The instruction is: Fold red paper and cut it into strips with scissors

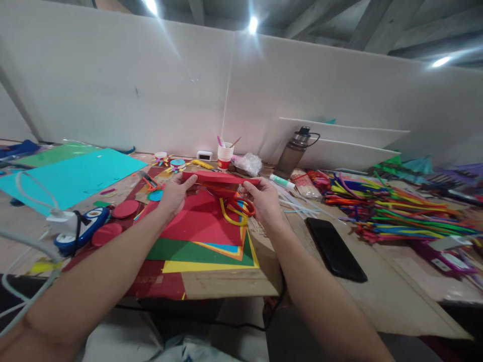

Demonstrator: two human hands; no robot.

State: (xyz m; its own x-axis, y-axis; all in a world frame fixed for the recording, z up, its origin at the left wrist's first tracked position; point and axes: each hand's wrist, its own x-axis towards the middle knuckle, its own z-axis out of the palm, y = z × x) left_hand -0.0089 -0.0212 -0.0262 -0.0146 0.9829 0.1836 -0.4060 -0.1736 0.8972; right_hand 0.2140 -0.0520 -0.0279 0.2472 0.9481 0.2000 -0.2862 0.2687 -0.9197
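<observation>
Both my hands hold a folded strip of red paper (219, 180) stretched level above the table. My left hand (180, 190) pinches its left end between thumb and fingers. At the other end, my right hand (263, 196) grips it the same way. Below the strip lie scissors with orange and yellow handles (241, 210), their blades hidden. They rest on a red sheet of paper (204, 221), which tops a stack with blue and orange edges, a green sheet (169, 251) and a yellow sheet (211, 266).
Red discs (126, 209) and a blue-and-white power strip (85, 229) lie left, before a turquoise sheet (75, 176). A paper cup (225, 153) and a bottle (292, 152) stand behind. To the right are a black phone (335, 249) and many coloured pipe cleaners (392, 208).
</observation>
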